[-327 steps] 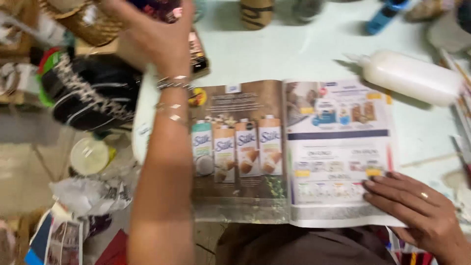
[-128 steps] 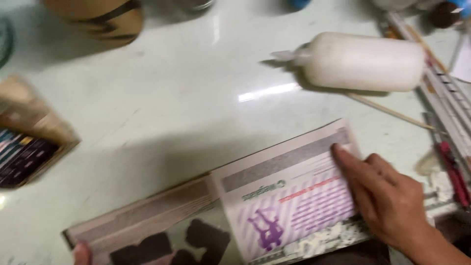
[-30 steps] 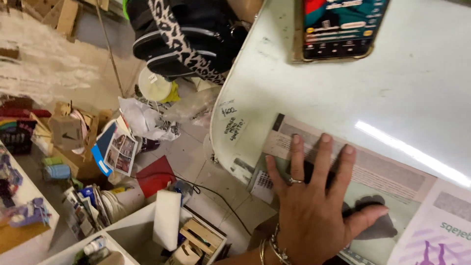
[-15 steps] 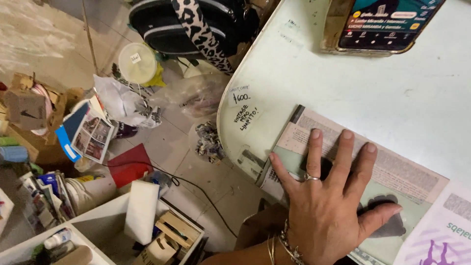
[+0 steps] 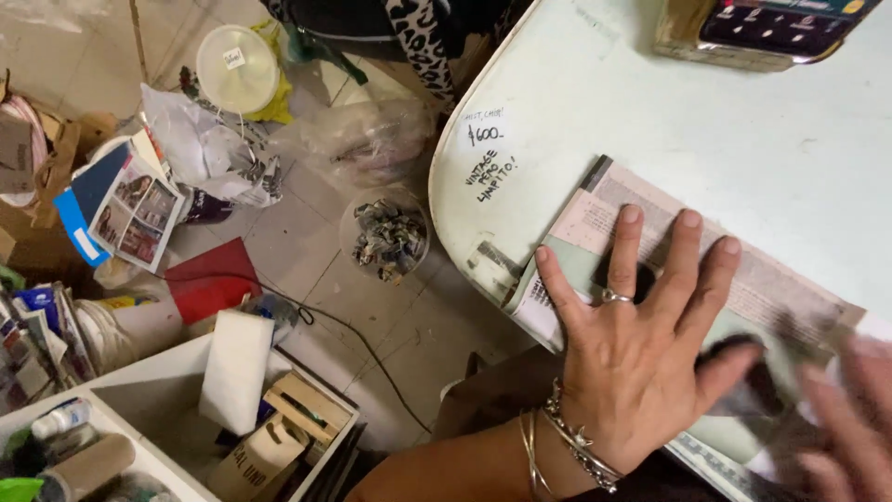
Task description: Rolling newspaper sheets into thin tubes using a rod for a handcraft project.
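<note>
Magazine (image 5: 595, 223) lies at the table's (image 5: 743, 121) rounded near edge, pinned flat under my left hand (image 5: 641, 353), fingers spread, gripping nothing. Thin, floppy, probably slick paper, I judge: best taken by its folded spine. My right hand (image 5: 841, 418) blurs beside it; I cannot tell its grip.

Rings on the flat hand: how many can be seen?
1. A silver ring sits on one finger of the left hand, which lies spread on the magazine. The blurred right hand may hide others.
</note>
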